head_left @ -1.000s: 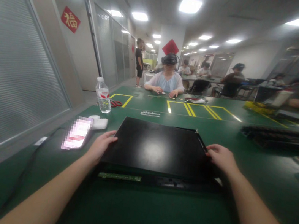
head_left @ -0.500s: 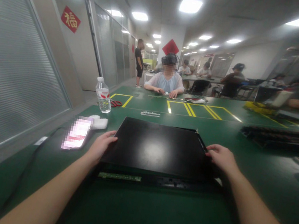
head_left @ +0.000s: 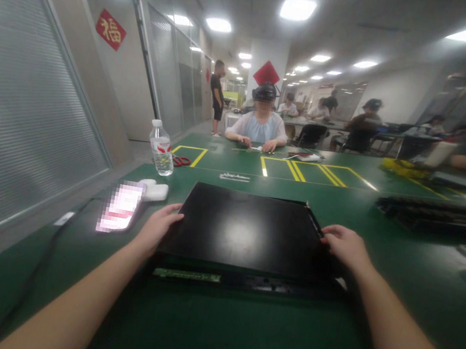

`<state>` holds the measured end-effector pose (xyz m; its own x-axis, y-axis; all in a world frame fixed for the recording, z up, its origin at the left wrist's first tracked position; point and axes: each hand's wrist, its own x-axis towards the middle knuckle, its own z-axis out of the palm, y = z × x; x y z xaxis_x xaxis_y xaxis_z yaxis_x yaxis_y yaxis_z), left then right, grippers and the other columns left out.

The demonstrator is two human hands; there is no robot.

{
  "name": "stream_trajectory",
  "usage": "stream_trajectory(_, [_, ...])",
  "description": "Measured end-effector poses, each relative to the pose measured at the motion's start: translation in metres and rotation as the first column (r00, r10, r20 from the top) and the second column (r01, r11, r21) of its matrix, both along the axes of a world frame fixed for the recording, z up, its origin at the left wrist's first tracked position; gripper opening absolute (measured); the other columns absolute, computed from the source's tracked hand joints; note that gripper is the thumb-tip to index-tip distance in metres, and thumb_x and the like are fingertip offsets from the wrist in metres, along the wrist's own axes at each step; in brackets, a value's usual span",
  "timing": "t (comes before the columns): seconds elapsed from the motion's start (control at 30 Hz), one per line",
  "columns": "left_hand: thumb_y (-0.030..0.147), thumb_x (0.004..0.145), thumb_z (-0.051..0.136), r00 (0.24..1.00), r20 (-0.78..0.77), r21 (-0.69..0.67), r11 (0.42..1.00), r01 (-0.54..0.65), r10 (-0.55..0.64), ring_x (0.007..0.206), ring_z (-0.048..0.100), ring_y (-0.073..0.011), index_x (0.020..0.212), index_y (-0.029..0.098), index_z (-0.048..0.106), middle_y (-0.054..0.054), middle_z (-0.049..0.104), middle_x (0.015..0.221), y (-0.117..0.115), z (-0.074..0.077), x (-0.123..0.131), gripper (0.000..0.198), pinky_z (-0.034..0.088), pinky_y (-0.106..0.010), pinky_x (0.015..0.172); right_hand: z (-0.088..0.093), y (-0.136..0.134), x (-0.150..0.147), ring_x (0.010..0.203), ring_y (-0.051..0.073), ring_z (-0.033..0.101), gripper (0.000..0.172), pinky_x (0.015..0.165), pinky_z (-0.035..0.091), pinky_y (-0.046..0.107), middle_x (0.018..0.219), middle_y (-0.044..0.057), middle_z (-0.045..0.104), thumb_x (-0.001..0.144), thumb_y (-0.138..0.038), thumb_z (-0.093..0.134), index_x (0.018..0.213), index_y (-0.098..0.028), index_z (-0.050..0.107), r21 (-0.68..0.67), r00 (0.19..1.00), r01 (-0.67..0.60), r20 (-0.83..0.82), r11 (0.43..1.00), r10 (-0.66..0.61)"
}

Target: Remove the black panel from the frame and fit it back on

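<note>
A flat black panel (head_left: 245, 231), glossy like a screen, is in front of me over the green table (head_left: 230, 342). My left hand (head_left: 161, 223) is closed on its left edge, with the fingertips at the rim. At the opposite edge, my right hand (head_left: 347, 247) pinches the panel's right side near a thin strip. Beneath the near edge shows a dark bar with a green circuit strip (head_left: 187, 275) on it. Whether that bar is joined to the panel I cannot tell. My right thumb is partly hidden.
Left of the panel are a lit phone (head_left: 121, 209), a white case (head_left: 155, 191), a water bottle (head_left: 162, 149) and red-handled scissors (head_left: 181, 161). A black cable (head_left: 41, 261) runs along the left. Long black parts (head_left: 442, 217) lie at right. A person (head_left: 258, 125) sits opposite.
Both my hands and the black panel have stayed in place. Across the table, the seated person's hands have shifted slightly around a small white item.
</note>
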<state>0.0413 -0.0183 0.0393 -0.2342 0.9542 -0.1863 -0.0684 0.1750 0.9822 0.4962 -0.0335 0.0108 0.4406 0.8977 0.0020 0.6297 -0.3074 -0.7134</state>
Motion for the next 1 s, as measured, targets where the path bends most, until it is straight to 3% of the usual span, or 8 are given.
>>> stream_trajectory(0.3, [0.008,0.076,0.068,1.000,0.010,0.006,1.000,0.016,-0.016,0.075,0.075,-0.0209,0.108,0.015,0.073,-0.007,0.080,0.088,0.0003,-0.0014,-0.0005,0.033,0.057,-0.028,0.071,0.0030,-0.0024,-0.0026,0.058,0.016,0.066,0.023,0.059,0.050,0.026,0.079,0.004,0.077,0.078,-0.016,0.060,0.095,-0.019,0.075,0.000,1.000,-0.001,0.020,1.000,0.001])
stream_trajectory(0.6, [0.007,0.076,0.067,0.997,0.041,0.003,0.998,0.060,-0.060,0.080,0.077,-0.0228,0.110,0.012,0.073,-0.009,0.081,0.088,0.0016,-0.0024,-0.0013,0.035,0.057,-0.027,0.070,0.0006,-0.0010,-0.0013,0.071,0.018,0.069,0.022,0.062,0.049,0.026,0.080,0.005,0.076,0.079,-0.017,0.060,0.095,-0.019,0.076,0.006,0.997,-0.017,0.080,1.000,0.016])
stream_trajectory(1.0, [0.008,0.076,0.067,0.997,0.030,-0.006,0.997,0.075,-0.075,0.075,0.076,-0.0235,0.115,0.013,0.072,-0.009,0.080,0.083,0.0003,-0.0010,-0.0004,0.040,0.057,-0.029,0.068,-0.0017,-0.0003,0.0004,0.070,0.018,0.069,0.022,0.061,0.050,0.025,0.079,0.004,0.076,0.077,-0.019,0.062,0.094,-0.020,0.076,0.011,0.996,-0.013,0.086,1.000,0.012])
